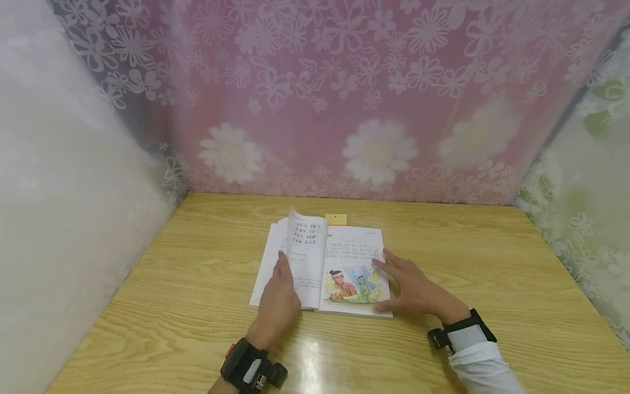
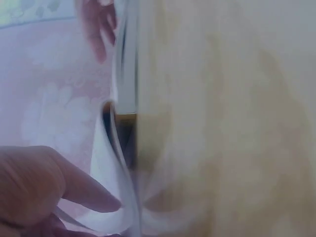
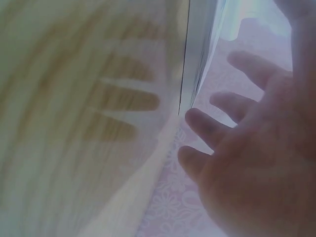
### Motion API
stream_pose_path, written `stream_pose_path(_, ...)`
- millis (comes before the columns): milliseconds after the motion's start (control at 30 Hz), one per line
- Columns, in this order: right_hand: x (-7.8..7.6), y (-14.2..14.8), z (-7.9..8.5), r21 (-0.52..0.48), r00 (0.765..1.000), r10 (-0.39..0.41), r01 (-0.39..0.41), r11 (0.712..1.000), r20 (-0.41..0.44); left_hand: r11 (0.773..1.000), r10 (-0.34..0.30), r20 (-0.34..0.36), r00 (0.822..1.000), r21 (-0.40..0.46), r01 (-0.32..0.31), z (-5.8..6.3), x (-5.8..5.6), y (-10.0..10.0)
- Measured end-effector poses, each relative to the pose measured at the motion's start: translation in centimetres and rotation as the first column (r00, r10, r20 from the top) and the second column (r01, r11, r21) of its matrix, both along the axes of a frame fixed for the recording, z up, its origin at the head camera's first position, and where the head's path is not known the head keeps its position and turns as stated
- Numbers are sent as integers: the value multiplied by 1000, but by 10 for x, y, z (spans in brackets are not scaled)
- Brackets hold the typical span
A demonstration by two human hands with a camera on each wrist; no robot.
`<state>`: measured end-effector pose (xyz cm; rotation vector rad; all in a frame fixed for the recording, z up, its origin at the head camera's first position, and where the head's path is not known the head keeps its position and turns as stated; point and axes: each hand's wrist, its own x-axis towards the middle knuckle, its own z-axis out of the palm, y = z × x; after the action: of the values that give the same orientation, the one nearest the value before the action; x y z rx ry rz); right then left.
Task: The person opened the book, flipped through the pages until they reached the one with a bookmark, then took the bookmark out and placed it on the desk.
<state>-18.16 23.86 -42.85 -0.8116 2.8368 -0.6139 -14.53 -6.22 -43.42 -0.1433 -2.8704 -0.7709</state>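
An open book [image 1: 354, 246] lies on the wooden table, with text on its pages and a coloured drawing on the right-hand page. On the left side a raised page [image 1: 307, 257] curves up from the spine. My left hand [image 1: 276, 303] holds this page at its outer edge; in the left wrist view the thumb [image 2: 91, 190] lies along the curled sheet, with the fingers mostly hidden beyond it. At the book's right edge my right hand [image 1: 410, 287] rests with fingers spread, index finger and thumb overlapping the page margin.
A small yellow tab [image 1: 336, 219] sticks out past the book's top edge. The wood-grain table [image 1: 472, 241] extends around the book. Behind it hangs a pink flowered curtain [image 1: 305, 98], and pale sheets [image 1: 74, 175] flank both sides.
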Motion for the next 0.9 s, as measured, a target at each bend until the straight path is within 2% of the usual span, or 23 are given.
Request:
stream_pose_path(167,-1,4,-2,21,999,29,-30,999,20,999,49,34,998,-9,-49,4,-2,-4)
stream_pose_path(300,-2,6,-3,21,999,45,-46,999,24,991,65,-35,997,-111,-68,5,-3,-6)
stream_pose_path(400,-3,6,-3,15,998,59,-59,998,20,979,30,-126,992,-197,-55,5,-4,-8)
stream_pose_path(500,-4,5,-2,7,998,67,-67,998,16,981,-64,-147,987,-190,36,4,-5,-9)
stream_pose_path(600,-5,5,-3,6,998,68,-68,998,18,977,-185,-113,976,-128,171,4,-6,-10)
stream_pose_path(767,-6,3,-4,33,998,64,-64,997,5,934,-355,-19,935,-52,354,1,-8,-12)
stream_pose_path(833,-6,2,-4,46,998,57,-57,997,-1,912,-407,7,914,-56,406,1,-8,-14)
stream_pose_path(900,-6,1,-3,51,999,46,-46,998,-5,899,-431,37,901,-61,433,2,-7,-14)
